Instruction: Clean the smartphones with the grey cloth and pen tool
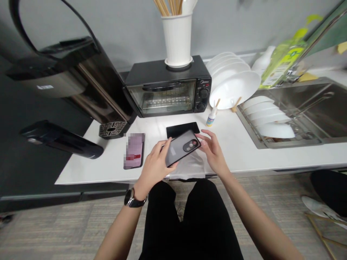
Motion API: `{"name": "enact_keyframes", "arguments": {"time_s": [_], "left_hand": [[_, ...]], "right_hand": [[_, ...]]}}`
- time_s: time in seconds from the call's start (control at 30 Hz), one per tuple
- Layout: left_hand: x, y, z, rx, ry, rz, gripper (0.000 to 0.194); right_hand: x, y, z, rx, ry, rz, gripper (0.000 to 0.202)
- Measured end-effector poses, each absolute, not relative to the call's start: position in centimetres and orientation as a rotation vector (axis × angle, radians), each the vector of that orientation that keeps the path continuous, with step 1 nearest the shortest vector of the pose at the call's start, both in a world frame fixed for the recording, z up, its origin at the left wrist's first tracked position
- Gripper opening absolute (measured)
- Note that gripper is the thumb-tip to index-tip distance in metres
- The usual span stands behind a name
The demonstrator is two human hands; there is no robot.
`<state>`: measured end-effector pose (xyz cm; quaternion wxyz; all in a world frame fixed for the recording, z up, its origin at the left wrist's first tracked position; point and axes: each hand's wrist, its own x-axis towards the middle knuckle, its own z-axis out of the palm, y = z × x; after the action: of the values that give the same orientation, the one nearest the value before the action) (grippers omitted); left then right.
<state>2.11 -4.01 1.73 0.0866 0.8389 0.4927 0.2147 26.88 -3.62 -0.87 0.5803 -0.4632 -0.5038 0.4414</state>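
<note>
My left hand (155, 159), with a watch on its wrist, is closed around the lower left end of a translucent grey phone case (179, 148). The case has a dark frame and an oval camera cutout, and it is tilted above the counter. At its upper right corner, the thumb and index finger of my right hand (213, 150) grip the edge by the cutout. Partly hidden behind the case, a black phone (183, 129) lies flat. A pale grey cloth (189, 168) lies beneath, at the counter's front edge. Another phone (135, 151) with a pinkish screen rests to the left.
Behind stands a black toaster oven (165, 90) bearing a white utensil holder (176, 41). A small white bottle (211, 116) stands before the racked plates (235, 86). To the right is a sink (311, 104); left are a drink dispenser (89, 83) and a dark flask (67, 141).
</note>
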Motion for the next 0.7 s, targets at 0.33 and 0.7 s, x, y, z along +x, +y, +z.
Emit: {"name": "enact_keyframes", "arguments": {"time_s": [0.33,0.7], "left_hand": [[-1.3,-6.1,-0.7,2.354,1.667,0.690,0.090],[3.4,-3.0,-1.3,2.410,1.286,0.591,0.096]], "right_hand": [[29.1,-3.9,-3.3,-1.415,-1.624,0.714,0.034],[32.3,-5.9,2.5,-1.309,-1.496,0.677,0.029]]}}
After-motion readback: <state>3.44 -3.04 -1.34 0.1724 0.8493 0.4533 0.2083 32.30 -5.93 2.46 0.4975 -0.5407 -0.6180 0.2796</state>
